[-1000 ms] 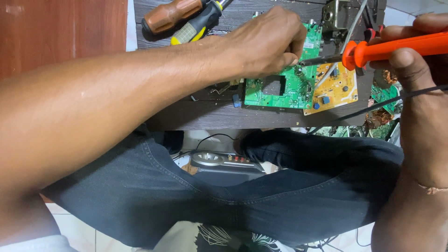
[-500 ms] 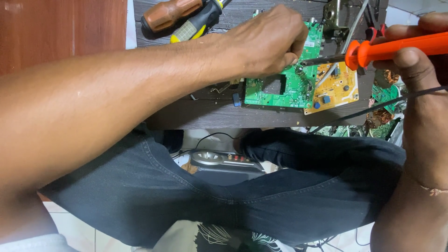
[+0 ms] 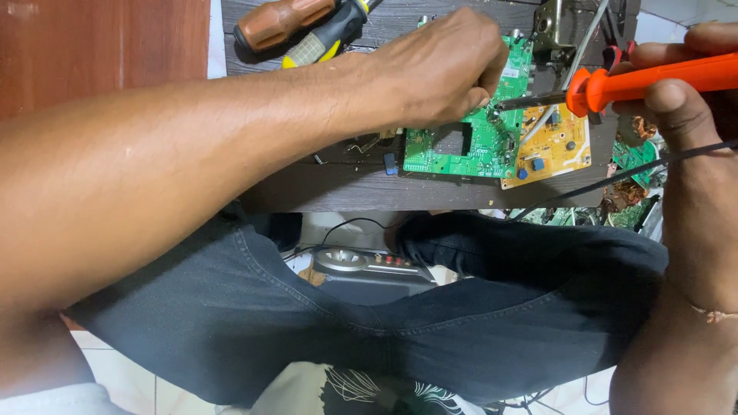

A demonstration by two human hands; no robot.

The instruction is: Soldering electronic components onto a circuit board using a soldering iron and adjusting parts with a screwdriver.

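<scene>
Green circuit board (image 3: pixel 469 131) flat at desk (image 3: pixel 369 188) front edge, yellow board (image 3: pixel 550 146) alongside, left hand (image 3: pixel 442 65) clenched, fingertips on green board, right hand (image 3: pixel 692 100) grasping orange soldering iron (image 3: pixel 638 83), tip on green board

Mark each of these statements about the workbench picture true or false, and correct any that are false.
1. The right hand holds an orange-handled soldering iron. True.
2. The left hand rests flat on the person's knee. False: it is over the green circuit board on the dark wooden table.
3. A yellow circuit board lies beside the green one. True.
4. The soldering iron's tip points away from the boards. False: it points toward the left hand, above the boards.
5. Two screwdrivers lie at the table's far edge. True.
</scene>
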